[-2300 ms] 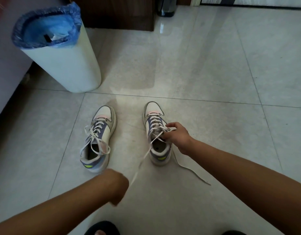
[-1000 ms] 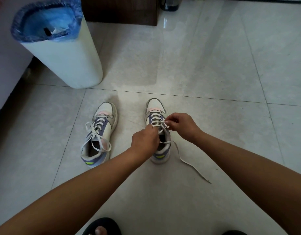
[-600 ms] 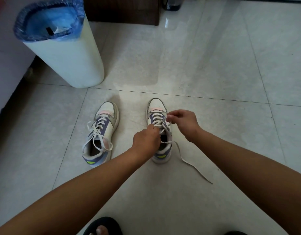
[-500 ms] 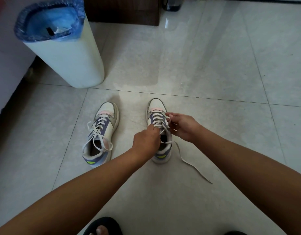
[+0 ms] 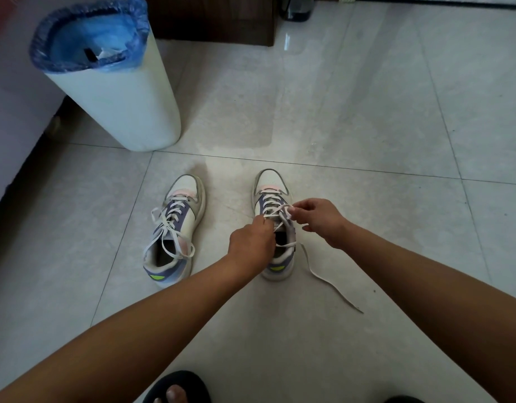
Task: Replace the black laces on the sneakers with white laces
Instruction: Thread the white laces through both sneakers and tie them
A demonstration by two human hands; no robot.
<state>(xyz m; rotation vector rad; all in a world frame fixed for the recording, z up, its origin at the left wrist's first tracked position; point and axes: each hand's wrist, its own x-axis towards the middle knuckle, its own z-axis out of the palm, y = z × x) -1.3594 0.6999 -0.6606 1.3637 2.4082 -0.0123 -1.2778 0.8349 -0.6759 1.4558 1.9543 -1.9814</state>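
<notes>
White lace (image 5: 275, 210) runs taut between both hands over the right sneaker (image 5: 273, 216). The right hand (image 5: 315, 218) pinches a loop of it between thumb and forefinger just above the upper eyelets, its other fingers curled. The left hand (image 5: 251, 242) is closed in a fist over the sneaker's opening, fingertips gripping the lace at the tongue; how the fingers lie underneath is hidden. From the right sneaker a loose lace end (image 5: 329, 280) trails across the floor (image 5: 367, 126) toward the person's right, lying flat on the tile. This sneaker stands upright, toe pointing away, laced in white up its front. The left sneaker (image 5: 175, 231) stands just beside it, apart from both hands, also threaded with white lace, its ends draped loosely over the opening and sides. Farther off to the left stands a white bin (image 5: 120, 103) with a blue liner (image 5: 88, 33) folded over its rim. Dark wooden furniture (image 5: 213, 18) stands behind. A toe in a black slipper (image 5: 178, 386) shows at the bottom edge.
</notes>
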